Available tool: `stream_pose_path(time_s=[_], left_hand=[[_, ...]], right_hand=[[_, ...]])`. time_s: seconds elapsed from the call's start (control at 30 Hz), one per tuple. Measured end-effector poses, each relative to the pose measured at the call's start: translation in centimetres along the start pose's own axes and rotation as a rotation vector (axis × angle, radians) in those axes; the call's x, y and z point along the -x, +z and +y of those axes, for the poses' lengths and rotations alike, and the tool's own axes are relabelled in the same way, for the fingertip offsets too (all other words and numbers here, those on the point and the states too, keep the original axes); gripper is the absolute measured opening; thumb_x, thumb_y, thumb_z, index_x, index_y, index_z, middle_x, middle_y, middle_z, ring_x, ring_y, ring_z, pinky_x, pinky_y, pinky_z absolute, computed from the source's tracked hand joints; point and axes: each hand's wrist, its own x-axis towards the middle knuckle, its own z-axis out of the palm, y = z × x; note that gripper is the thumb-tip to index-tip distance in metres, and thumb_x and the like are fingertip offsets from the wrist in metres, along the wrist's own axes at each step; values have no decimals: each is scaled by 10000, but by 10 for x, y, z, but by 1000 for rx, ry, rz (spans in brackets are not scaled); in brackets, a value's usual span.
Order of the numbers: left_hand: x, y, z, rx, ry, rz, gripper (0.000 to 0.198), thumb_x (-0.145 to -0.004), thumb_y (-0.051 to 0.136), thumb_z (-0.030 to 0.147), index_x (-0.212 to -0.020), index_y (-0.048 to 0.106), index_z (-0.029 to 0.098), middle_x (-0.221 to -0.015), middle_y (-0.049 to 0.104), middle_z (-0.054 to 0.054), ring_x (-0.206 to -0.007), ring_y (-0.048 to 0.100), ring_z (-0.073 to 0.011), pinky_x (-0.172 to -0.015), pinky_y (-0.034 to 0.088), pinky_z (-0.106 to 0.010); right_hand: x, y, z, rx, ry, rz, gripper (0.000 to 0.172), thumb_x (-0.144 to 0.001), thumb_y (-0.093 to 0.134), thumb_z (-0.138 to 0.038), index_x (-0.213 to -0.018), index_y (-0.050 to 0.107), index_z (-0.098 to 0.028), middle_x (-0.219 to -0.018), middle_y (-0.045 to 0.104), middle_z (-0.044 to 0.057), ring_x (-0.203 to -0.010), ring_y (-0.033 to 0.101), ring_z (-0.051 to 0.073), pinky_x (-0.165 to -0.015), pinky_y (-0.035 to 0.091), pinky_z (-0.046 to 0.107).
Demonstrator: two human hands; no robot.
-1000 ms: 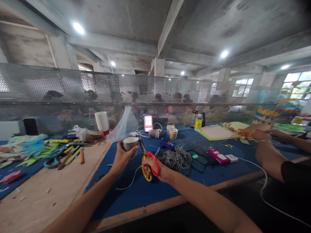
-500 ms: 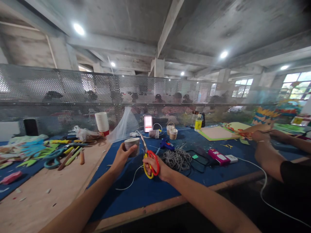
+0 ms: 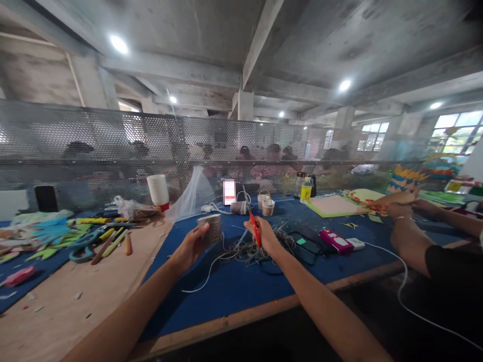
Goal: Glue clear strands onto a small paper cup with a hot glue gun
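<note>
My left hand (image 3: 191,246) grips a small cup (image 3: 211,229) wound with grey cord, now tipped so that its side shows. The fingers of my right hand (image 3: 268,235) are closed round scissors (image 3: 256,232) with a red handle, and the blades point up and away from me. Beneath and beside that hand lies a tangled heap of grey cord (image 3: 241,253) on the blue mat (image 3: 204,311). From near the cup, a pale strand (image 3: 208,278) trails across the mat. My right hand mostly hides the blue glue gun.
Behind my hands stand a lit phone (image 3: 229,192), a cord-wrapped cup lying on its side (image 3: 239,207), two small pails (image 3: 267,206) and a yellow-labelled bottle (image 3: 306,190). Stacked paper cups (image 3: 157,192) and tools are left. A magenta power bank (image 3: 337,242) and another person's arms (image 3: 409,236) are right.
My right hand has moved right and up with the scissors, away from the cup and over the cord heap. My left hand has turned the cup and shifted it slightly right.
</note>
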Motion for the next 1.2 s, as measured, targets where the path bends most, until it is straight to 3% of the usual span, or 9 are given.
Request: stream_pose_path(time_s=[0.17,0.3,0.43,0.63,1.2], left_hand=[[1,-4,-1,87,-94,0,465,-849,754,474,-1215,747,186,-1226,762,-133,-1109,734,-309,-981,599,-433],[1,-6,-2,110,-124,-1,453,-850,757,501,-1186,750,198,-1244,754,-130,-1078,743,-300,-944,609,-417],[2,-6,-1,86,-108,10,452,-833,765,539,-1149,757,215,-1257,744,-135,-1068,744,-312,-886,620,-403],[0,-6,-2,132,-114,24,411,-826,782,524,-1108,772,225,-1185,764,-121,-1006,748,-283,-822,628,-374],[2,-3,-1,117,-147,62,443,-811,799,496,-1139,757,201,-1239,750,-147,-1049,748,-319,-799,641,-385]], right_hand=[[7,-7,-5,372,-170,71,71,-945,540,-265,-980,566,-209,-894,659,33,-742,610,172,-701,452,293],[21,4,-15,667,-326,63,206,-924,561,-193,-1130,561,-192,-1128,641,105,-959,648,235,-853,486,353],[27,11,-16,909,-442,60,344,-878,652,-200,-1207,551,-186,-1200,621,124,-1117,632,280,-970,491,381],[27,10,-11,964,-462,44,390,-876,696,-237,-1235,554,-180,-1214,625,130,-1125,623,289,-997,486,410],[30,12,-8,994,-425,43,330,-900,691,-262,-1200,591,-170,-1169,647,120,-1067,654,270,-918,503,355]])
